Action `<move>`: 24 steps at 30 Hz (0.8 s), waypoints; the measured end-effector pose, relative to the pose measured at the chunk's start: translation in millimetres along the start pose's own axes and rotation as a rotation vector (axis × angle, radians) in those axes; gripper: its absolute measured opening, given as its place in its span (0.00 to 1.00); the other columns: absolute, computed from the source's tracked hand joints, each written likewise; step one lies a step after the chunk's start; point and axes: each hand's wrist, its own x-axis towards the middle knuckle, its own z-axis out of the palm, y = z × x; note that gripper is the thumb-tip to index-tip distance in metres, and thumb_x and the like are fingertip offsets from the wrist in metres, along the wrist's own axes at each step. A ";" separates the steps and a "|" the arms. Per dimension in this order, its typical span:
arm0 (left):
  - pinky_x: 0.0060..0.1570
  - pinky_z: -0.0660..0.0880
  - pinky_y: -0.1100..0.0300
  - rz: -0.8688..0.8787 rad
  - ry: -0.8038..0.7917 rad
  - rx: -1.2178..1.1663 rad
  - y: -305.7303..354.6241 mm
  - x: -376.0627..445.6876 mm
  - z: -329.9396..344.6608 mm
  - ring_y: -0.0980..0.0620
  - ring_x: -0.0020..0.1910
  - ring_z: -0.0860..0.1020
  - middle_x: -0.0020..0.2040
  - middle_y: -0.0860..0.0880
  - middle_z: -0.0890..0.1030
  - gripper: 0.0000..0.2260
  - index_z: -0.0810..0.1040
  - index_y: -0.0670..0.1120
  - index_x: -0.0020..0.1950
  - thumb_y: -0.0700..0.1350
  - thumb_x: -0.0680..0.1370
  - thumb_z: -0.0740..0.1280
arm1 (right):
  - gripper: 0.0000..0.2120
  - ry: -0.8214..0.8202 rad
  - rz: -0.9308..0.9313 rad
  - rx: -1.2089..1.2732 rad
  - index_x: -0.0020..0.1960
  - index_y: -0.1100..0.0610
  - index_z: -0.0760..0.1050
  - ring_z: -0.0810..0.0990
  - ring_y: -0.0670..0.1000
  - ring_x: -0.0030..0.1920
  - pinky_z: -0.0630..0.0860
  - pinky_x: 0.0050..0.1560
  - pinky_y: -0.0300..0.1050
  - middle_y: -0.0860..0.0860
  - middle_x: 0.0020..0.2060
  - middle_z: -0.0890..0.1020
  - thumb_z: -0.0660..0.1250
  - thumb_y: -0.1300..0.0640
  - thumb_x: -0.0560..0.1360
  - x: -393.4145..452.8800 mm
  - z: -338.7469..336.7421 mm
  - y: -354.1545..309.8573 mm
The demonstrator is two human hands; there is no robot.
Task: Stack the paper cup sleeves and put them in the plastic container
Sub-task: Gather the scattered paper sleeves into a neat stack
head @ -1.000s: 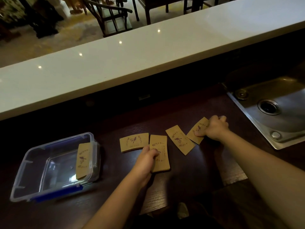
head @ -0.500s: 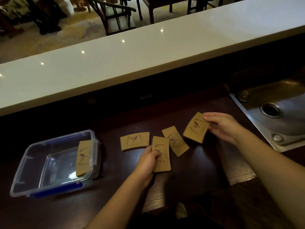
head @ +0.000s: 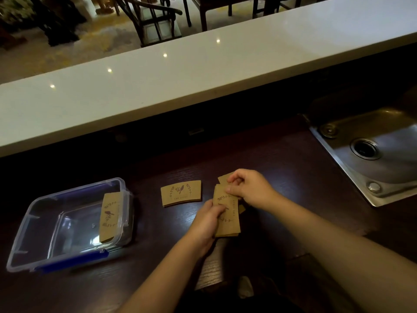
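Note:
A small stack of brown paper cup sleeves (head: 228, 219) lies on the dark wooden counter at the centre. My left hand (head: 207, 222) grips its left edge. My right hand (head: 250, 188) pinches a sleeve (head: 224, 178) and lays it over the top of that stack. Another sleeve (head: 181, 195) lies flat and alone to the left of my hands. A clear plastic container (head: 33, 263) with blue clips sits at the left, and one sleeve (head: 110, 216) leans upright against its right inner wall.
A steel sink (head: 383, 154) with a drain is set into the counter at the right. A raised white bar top (head: 180, 71) runs along the back. Chairs stand on the floor beyond it.
My right hand lifted the far-right sleeve and carried it left onto the sleeves under my left hand. The sleeve that lay between them is now gathered into that stack.

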 end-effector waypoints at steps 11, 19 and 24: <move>0.43 0.81 0.50 0.032 0.123 -0.044 0.7 -5.9 -20.5 0.44 0.49 0.82 0.50 0.42 0.84 0.09 0.76 0.46 0.55 0.40 0.80 0.59 | 0.28 0.243 0.256 -0.702 0.60 0.59 0.73 0.69 0.60 0.60 0.72 0.52 0.52 0.58 0.59 0.72 0.69 0.39 0.69 2.4 24.3 22.7; 0.42 0.81 0.51 0.073 0.158 -0.031 3.4 -5.8 -24.8 0.46 0.48 0.83 0.50 0.44 0.84 0.09 0.76 0.47 0.56 0.40 0.80 0.58 | 0.06 0.171 0.394 -0.201 0.48 0.56 0.73 0.78 0.53 0.45 0.73 0.37 0.45 0.56 0.50 0.81 0.69 0.60 0.72 9.2 8.5 17.1; 0.51 0.79 0.45 0.066 0.183 -0.018 2.9 -4.1 -26.8 0.44 0.51 0.82 0.53 0.44 0.83 0.11 0.75 0.48 0.58 0.41 0.80 0.57 | 0.08 0.071 0.434 0.440 0.53 0.63 0.79 0.76 0.47 0.34 0.68 0.31 0.38 0.54 0.38 0.83 0.67 0.66 0.74 -2.8 -27.9 3.8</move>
